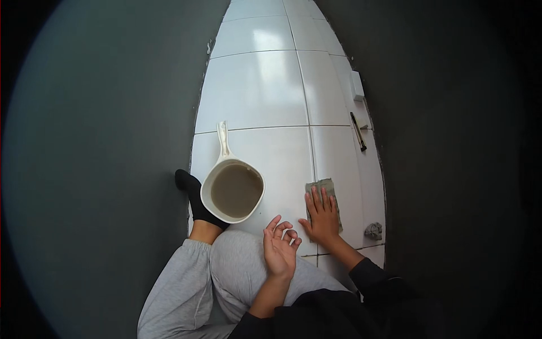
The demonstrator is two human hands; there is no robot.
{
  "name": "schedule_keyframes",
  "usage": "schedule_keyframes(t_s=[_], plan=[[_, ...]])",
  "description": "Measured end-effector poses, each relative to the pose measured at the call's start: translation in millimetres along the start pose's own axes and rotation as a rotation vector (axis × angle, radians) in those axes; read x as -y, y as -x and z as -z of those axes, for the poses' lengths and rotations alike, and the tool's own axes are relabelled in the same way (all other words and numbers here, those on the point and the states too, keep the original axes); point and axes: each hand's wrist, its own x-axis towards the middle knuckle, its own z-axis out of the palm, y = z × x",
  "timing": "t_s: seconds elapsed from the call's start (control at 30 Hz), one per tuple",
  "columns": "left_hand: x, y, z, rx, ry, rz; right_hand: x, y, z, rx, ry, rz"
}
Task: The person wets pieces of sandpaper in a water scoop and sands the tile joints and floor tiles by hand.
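Observation:
My right hand [323, 219] lies flat, fingers stretched, on a thin grey-green rectangular piece [324, 184] on the white tiles. Whether that piece is cloth or clay, I cannot tell; my palm hides its middle. Above my grey-trousered leg, my left hand [280, 248] is turned palm up with loosely curled fingers apart and nothing in them. A white long-handled dipper [222, 141] full of murky grey-brown water [237, 191] stands to the left, its handle pointing away from me.
A crumpled grey lump [373, 230] sits on the tiles at the right. Farther up that side lie a black cutter or pen-like tool [358, 132] and a white block [357, 86]. My black-socked foot [199, 200] is beside the dipper. Dark grey walls run along both sides.

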Motion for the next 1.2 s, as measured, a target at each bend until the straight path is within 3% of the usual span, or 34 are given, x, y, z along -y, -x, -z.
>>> schedule_keyframes(t_s=[0.07, 0.2, 0.5, 0.73, 0.9, 1.07, 1.1, 1.2], plan=[[-0.3, 1.9, 1.3, -0.011, -0.020, 0.010, 13.1, 49.8, 4.6, 0.082, -0.006, -0.002], [1.4, 4.9, 0.7, 0.012, -0.013, 0.026, 18.2, 57.6, 9.8, 0.135, -0.004, -0.022], [-0.6, 1.4, -1.7, -0.016, -0.029, 0.022, -23.1, -115.6, -16.1, -0.161, 0.084, -0.090], [-1.0, -0.6, -1.0, -0.016, -0.008, 0.010, -47.4, -200.8, -22.9, -0.199, 0.146, -0.105], [-3.5, 0.3, -3.1, -0.019, 0.069, 0.013, -24.8, -136.6, -19.9, -0.147, 0.060, 0.134], [-3.5, 1.2, -1.6, -0.018, 0.095, 0.006, 11.2, -6.2, 3.3, 0.180, -0.063, 0.528], [-1.5, 0.4, 1.8, 0.006, 0.116, 0.006, 10.2, 15.2, -2.4, 0.223, -0.196, 0.526], [0.9, 1.8, 1.7, 0.022, 0.131, 0.022, 7.1, 23.4, -8.6, 0.234, -0.200, 0.569]])
